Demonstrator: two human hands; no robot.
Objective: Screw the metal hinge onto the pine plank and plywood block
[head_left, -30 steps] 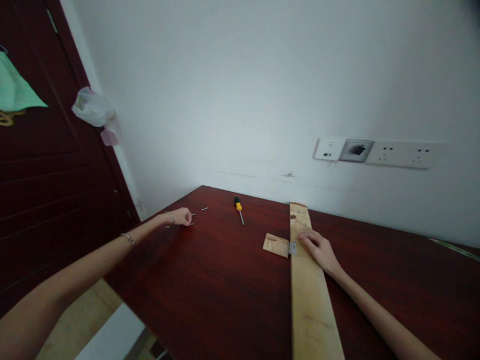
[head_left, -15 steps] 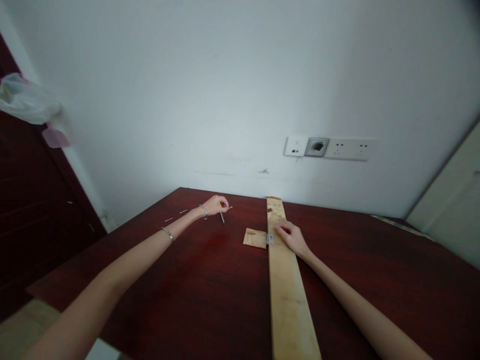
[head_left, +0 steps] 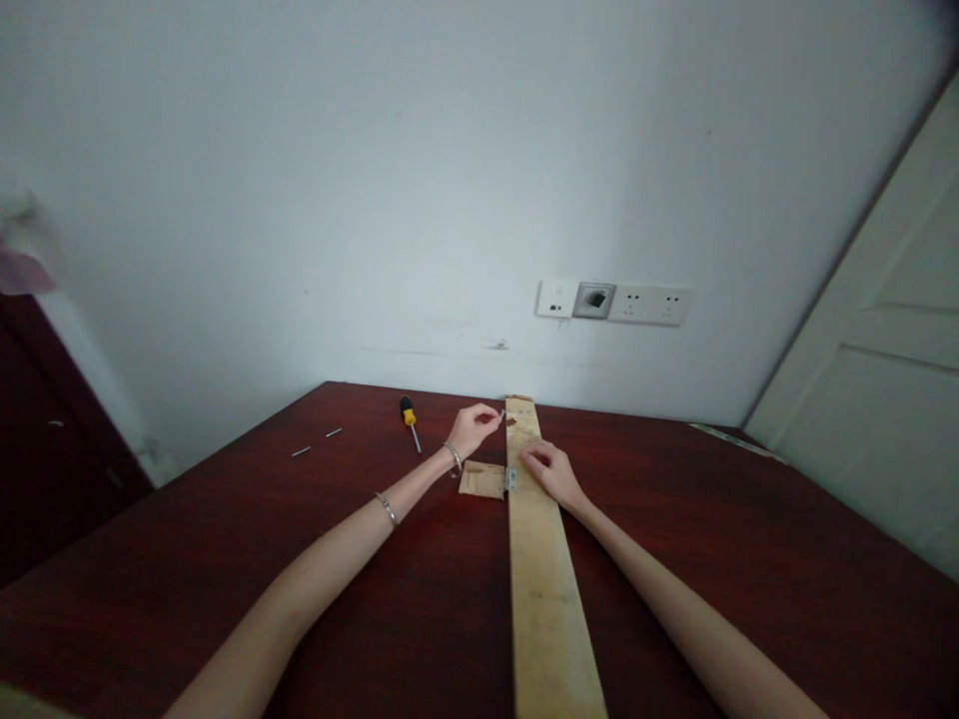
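Observation:
My left hand [head_left: 475,427] pinches a small metal screw [head_left: 502,413] at its fingertips, beside the far part of a long wooden board [head_left: 554,589]. Resting on that board, my right hand [head_left: 552,471] has thumb and fingers drawn together; whatever they may hold is too small to make out. A metal hinge [head_left: 510,478] sits at the board's left edge, just left of my right fingers. It joins the board to a short wooden piece [head_left: 481,480] lying to the left, partly behind my left wrist.
A yellow-and-black screwdriver [head_left: 409,414] lies left of my left hand. Further left are two more screws [head_left: 301,451] on the dark red table [head_left: 420,619]. The wall behind carries sockets [head_left: 650,305]. A flat strip [head_left: 738,441] lies at the far right edge.
My left hand has moved right, away from the screwdriver, carrying the screw toward the board. My right hand stays on the board. The view has turned slightly right.

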